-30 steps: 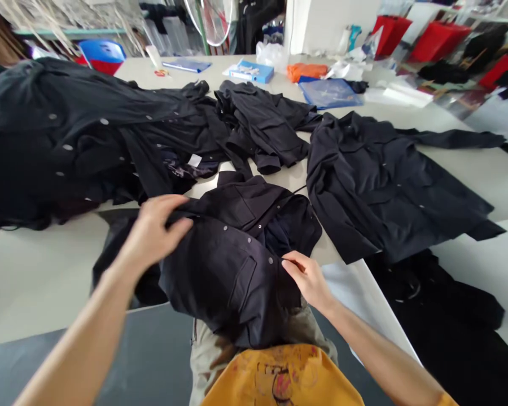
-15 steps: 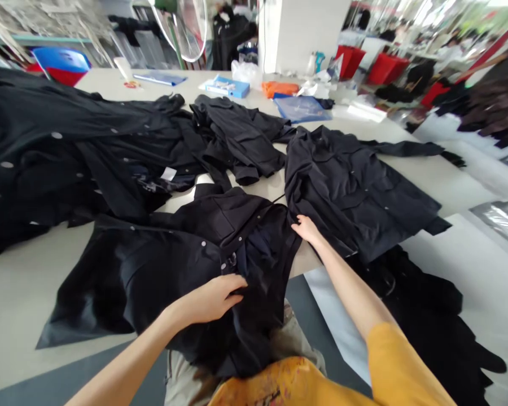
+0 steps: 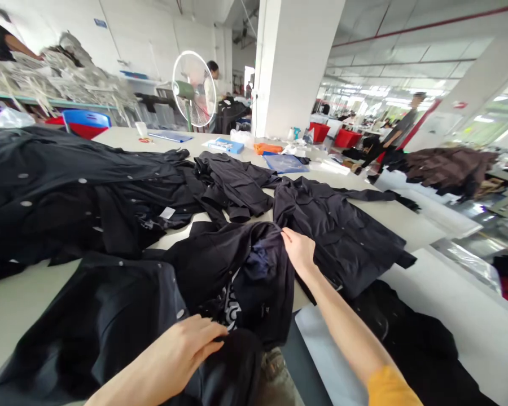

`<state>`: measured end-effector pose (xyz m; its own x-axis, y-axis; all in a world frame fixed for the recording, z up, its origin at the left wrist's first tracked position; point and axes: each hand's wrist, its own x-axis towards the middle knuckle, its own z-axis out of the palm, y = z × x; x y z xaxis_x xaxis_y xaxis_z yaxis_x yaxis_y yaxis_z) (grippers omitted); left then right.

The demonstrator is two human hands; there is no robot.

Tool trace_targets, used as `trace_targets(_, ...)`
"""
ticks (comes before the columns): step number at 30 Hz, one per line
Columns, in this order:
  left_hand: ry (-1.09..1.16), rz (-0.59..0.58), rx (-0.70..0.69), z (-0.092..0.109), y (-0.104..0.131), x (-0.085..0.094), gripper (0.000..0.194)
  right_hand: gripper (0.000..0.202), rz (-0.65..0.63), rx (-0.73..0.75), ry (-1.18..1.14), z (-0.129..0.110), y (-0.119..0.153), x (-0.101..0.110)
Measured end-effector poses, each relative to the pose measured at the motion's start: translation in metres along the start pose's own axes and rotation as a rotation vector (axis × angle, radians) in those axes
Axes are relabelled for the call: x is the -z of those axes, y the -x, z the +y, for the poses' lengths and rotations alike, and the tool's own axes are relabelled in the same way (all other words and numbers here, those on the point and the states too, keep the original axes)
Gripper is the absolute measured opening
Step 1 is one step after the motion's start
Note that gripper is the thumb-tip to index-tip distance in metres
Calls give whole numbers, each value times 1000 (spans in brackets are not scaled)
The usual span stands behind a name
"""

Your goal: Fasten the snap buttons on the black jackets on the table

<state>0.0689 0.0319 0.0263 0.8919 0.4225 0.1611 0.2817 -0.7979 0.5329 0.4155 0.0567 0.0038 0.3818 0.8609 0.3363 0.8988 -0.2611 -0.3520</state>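
Note:
A black jacket (image 3: 203, 254) with snap buttons lies at the table's front edge, partly hanging over it. Its front is parted, so dark lining and a white-patterned patch show inside. My right hand (image 3: 298, 251) is closed on the jacket's far right edge and lifts it a little. Lower down, my left hand (image 3: 195, 344) grips the near front panel, thumb and fingers pinching the cloth. Just right of my right hand another dark jacket (image 3: 338, 225) lies spread out. Behind the held one is a folded jacket (image 3: 241, 180).
A heap of dark jackets (image 3: 59, 192) covers the left of the table. Farther back are a blue box (image 3: 226, 145), an orange bundle (image 3: 267, 149), and a blue plastic folder (image 3: 285, 163). Black garments (image 3: 406, 332) lie low at right. A fan (image 3: 193, 90) and people stand beyond.
My right hand has raised the jacket's far edge, and my left hand has drawn the near panel toward me, opening the front wider. The head view has tilted up.

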Motion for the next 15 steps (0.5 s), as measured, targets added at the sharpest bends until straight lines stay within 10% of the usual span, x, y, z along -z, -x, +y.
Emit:
trace_targets(4, 4, -13, 88, 3, 8, -11, 13, 29, 70, 339, -378, -66, 52, 8)
trace_targets(8, -77, 56, 123, -18, 28, -35, 6, 22, -42, 342, -627, -89, 134, -32)
trace_targets(15, -148, 35, 3, -9, 39, -63, 12, 32, 16, -700, -1242, -69, 192, -100)
